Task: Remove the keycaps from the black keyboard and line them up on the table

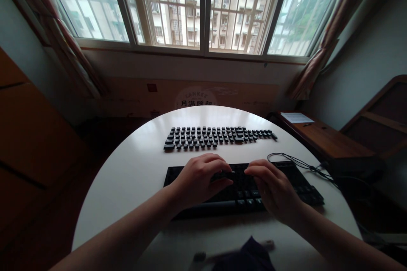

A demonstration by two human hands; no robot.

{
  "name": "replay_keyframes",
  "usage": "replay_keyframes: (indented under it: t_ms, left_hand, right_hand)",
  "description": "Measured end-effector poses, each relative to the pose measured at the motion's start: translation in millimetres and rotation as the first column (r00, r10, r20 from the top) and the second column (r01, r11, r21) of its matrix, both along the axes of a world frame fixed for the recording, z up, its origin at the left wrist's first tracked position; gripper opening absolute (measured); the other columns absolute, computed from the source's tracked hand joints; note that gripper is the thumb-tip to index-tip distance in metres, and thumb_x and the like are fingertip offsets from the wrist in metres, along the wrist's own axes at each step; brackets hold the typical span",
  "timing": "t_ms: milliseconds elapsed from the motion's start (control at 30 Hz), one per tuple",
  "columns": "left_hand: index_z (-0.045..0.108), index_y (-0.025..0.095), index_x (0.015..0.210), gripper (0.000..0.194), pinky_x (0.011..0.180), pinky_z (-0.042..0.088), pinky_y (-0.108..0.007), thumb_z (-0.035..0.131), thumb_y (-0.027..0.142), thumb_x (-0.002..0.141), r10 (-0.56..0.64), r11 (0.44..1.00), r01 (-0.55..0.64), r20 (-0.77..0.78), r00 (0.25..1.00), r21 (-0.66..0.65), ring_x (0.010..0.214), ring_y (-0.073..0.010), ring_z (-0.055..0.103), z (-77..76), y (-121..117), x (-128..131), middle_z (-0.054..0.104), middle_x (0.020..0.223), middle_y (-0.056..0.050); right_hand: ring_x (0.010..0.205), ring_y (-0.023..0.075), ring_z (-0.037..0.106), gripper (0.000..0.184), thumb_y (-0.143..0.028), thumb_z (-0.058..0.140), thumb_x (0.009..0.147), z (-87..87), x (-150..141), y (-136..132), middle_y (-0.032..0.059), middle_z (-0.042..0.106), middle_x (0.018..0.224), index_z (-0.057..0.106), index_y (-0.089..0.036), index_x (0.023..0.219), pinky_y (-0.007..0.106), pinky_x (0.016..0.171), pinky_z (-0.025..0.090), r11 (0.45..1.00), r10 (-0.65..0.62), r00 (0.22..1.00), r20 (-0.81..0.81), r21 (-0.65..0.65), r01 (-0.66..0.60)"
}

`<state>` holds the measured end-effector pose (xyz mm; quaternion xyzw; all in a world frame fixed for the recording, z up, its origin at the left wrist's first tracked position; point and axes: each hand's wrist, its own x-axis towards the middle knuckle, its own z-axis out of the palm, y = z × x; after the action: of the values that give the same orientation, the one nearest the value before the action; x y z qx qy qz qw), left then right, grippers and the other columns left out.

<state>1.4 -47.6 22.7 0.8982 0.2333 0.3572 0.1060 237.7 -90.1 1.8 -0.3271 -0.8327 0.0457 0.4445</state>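
A black keyboard [210, 208] lies across the white table, most of its left part without keycaps. My left hand [199, 178] is over its middle, thumb and fingers curled round a small dark piece whose kind I cannot make out. Close on the right, my right hand [278, 188] has its fingertips pinched together above the keys. Whatever is between them is hidden. Beyond the keyboard, several loose black keycaps [206, 139] are laid out in rows.
A dark purple cloth [249, 257] lies at the near edge over a brush-like stick with a dark head [199, 257]. The black cable [300, 162] loops at the right. A wooden side table [333, 142] with a paper sheet [295, 117] stands beyond the round table [117, 186].
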Motion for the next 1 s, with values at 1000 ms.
replay_keyframes:
  t_ms: [1000]
  left_hand:
    - [0.068,0.018,0.076,0.025,0.056,0.04,-0.027,0.061,0.038,0.089,0.217,0.966,-0.258,-0.492,0.843,-0.016,0.066,-0.0181,0.063,5.2,5,-6,0.068,0.077,-0.003]
  right_hand:
    - [0.07,0.0161,0.064,0.012,-0.022,0.063,0.088,-5.5,0,30,0.0023,0.067,0.09,0.066,-0.022,0.1,0.027,0.065,0.047,0.949,-0.214,0.948,0.234,-0.179,0.258]
